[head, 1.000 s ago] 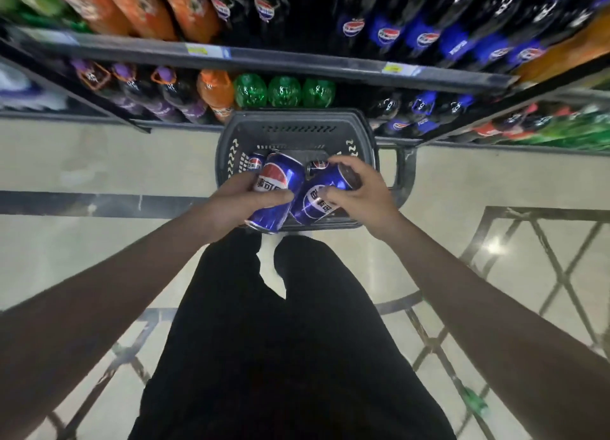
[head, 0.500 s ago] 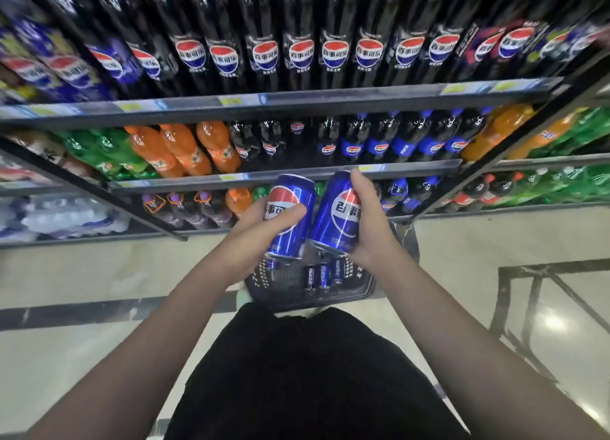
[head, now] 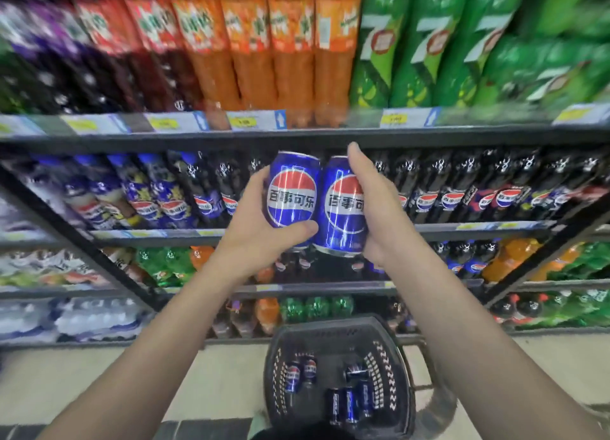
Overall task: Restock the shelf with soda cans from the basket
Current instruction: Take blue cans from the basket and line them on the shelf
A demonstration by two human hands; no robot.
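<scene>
My left hand (head: 254, 235) grips one blue soda can (head: 292, 192), upright, with the thumb across its lower front. My right hand (head: 374, 202) grips a second blue can (head: 343, 208) that touches the first one's side. Both cans are held up in front of the shelf row of dark cola bottles (head: 462, 188), just below the shelf edge (head: 330, 136) above. Down on the floor stands the dark plastic basket (head: 280, 357), with several more blue cans (head: 350, 403) lying inside it.
The top shelf carries orange bottles (head: 287, 43) and green bottles (head: 429, 43). Lower rows hold mixed cola, orange and green bottles (head: 313, 307). Packs of water (head: 95, 317) sit at the lower left. Black slanted frame bars (head: 82, 241) divide the shelving.
Both hands have lifted the two cans out of the basket, turned them upright and raised them to shelf height. My view has tilted up, so the basket now sits low.
</scene>
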